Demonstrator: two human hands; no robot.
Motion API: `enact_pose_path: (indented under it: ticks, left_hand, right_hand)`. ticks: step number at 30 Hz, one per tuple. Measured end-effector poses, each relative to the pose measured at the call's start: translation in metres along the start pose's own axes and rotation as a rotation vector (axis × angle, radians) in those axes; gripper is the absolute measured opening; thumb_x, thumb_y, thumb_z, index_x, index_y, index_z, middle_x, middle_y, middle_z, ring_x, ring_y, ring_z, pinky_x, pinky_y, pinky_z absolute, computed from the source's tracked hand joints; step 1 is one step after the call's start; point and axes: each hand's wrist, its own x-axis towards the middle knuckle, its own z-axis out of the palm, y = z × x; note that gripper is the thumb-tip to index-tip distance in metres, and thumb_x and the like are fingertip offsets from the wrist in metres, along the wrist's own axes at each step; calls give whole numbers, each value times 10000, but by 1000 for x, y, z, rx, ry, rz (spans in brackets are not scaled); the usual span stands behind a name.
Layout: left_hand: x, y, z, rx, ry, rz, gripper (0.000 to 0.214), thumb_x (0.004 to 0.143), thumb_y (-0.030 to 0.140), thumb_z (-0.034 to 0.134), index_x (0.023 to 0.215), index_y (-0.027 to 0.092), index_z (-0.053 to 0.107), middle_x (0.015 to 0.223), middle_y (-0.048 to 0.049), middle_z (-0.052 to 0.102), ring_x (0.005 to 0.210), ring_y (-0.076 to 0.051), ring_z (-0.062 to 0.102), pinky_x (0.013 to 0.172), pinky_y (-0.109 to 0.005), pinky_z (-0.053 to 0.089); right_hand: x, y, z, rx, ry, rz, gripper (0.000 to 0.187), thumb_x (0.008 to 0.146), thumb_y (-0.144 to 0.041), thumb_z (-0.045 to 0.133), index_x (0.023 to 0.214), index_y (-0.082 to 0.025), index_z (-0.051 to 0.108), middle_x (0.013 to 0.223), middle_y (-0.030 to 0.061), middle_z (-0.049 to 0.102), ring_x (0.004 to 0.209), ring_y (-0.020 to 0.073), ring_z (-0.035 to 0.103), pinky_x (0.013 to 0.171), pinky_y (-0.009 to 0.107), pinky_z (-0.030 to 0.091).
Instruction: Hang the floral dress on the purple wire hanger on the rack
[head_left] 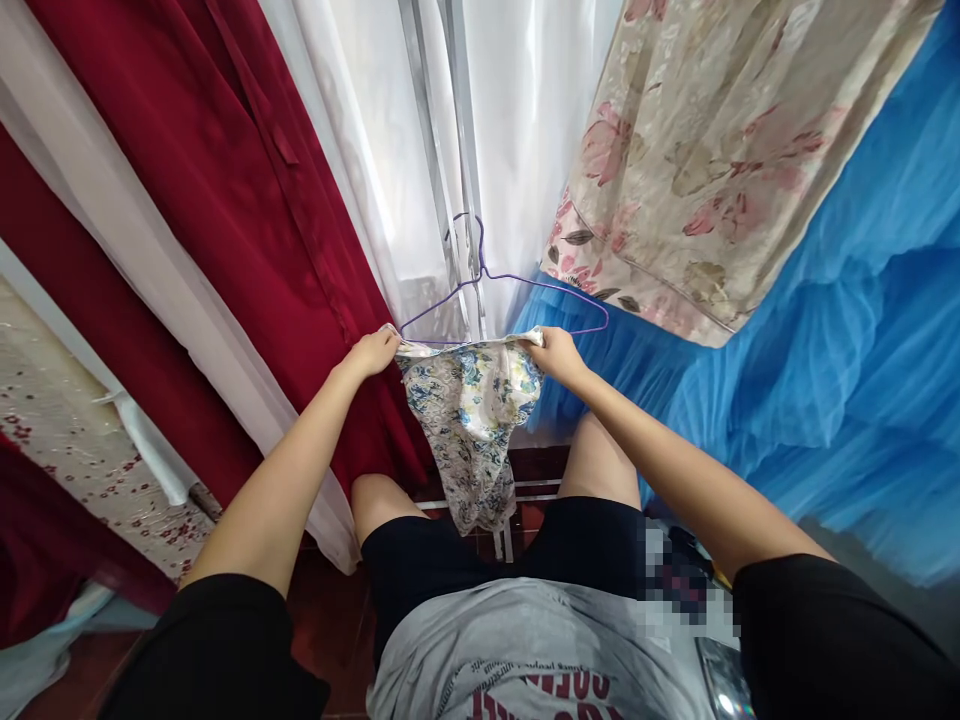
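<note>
A small floral garment (480, 400), white with blue and yellow-green flowers, is stretched flat along its upper edge between my two hands. Its lower part narrows and hangs down in front of my knees. My left hand (375, 352) pinches the upper left corner, and my right hand (559, 355) grips the upper right one. Right above that edge is a purple wire hanger (525, 278), its bottom bar along the cloth's top. Whether the cloth is looped over the bar, I cannot tell.
Metal poles (427, 110) rise behind the hanger before white fabric (352, 90). Dark red drapes (247, 180) hang on the left. To the right are a beige flowered cloth (675, 180) and blue tulle (810, 400). A phone-like dark object (724, 680) lies by my right side.
</note>
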Motion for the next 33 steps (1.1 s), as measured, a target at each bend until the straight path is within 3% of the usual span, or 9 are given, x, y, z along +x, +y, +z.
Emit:
enact_pose_path:
  ticks: [5,9,14,18,21,24,26,29,33]
  left_hand:
    - [-1,4,8,-21,52,-36,406,857,238,470,1111,119,764,1134,-170,764,1071,-340,698,992,-406,511]
    - [-8,12,-4,-89,220,8,510,775,155,508,1231,86,726,1141,-171,766,1074,-329,704,1005,-391,507]
    - [-14,45,-27,-327,453,251,514,684,94,508,1121,133,777,1117,-105,782,1033,-287,715,957,-349,528]
    - [-15,76,-35,-337,426,275,360,759,179,563,1047,156,779,1010,-79,781,958,-260,701,912,-337,516]
    - [-15,84,-35,-280,341,287,257,853,308,557,849,152,761,828,-83,741,823,-251,669,827,-344,497]
    - [-16,83,-35,-229,335,331,293,893,325,511,836,155,741,835,-91,726,821,-253,650,806,-348,473]
    - [-18,82,-36,-203,342,324,285,891,328,518,837,156,738,850,-95,726,829,-257,646,808,-350,466]
    - [-21,83,-40,-180,320,300,272,886,333,535,825,163,739,856,-92,724,832,-259,642,826,-352,467]
    - [-22,81,-42,-200,365,294,320,926,359,505,854,164,748,931,-103,731,903,-265,638,916,-375,468]
  right_hand:
    - [-8,-5,3,29,-24,22,263,826,-355,611,633,-179,584,668,60,671,642,193,577,585,275,332]
    - [-13,-11,5,-10,-37,51,267,849,-372,602,659,-184,607,669,58,667,639,193,572,578,273,319]
    - [-18,-17,9,13,-116,72,288,863,-402,598,674,-185,619,679,46,661,663,195,586,600,264,351]
    - [-25,-17,4,116,-120,43,246,852,-378,587,717,-177,631,720,47,667,700,201,587,650,276,399]
    - [-36,-13,-10,201,15,-13,242,822,-323,609,996,-172,683,818,41,687,725,199,582,707,297,436]
    - [-44,-5,-30,243,229,18,693,813,-344,646,1458,-184,450,875,33,681,690,201,554,714,325,453]
    - [-43,3,-45,263,310,56,850,824,-398,649,1566,-183,296,906,48,679,692,212,554,713,345,461]
    - [-30,16,-67,249,337,63,764,798,-456,681,1477,-180,468,937,72,690,706,217,562,710,356,467]
    - [-12,25,-98,173,174,32,374,743,-470,755,949,-158,741,773,48,671,678,195,542,678,332,456]
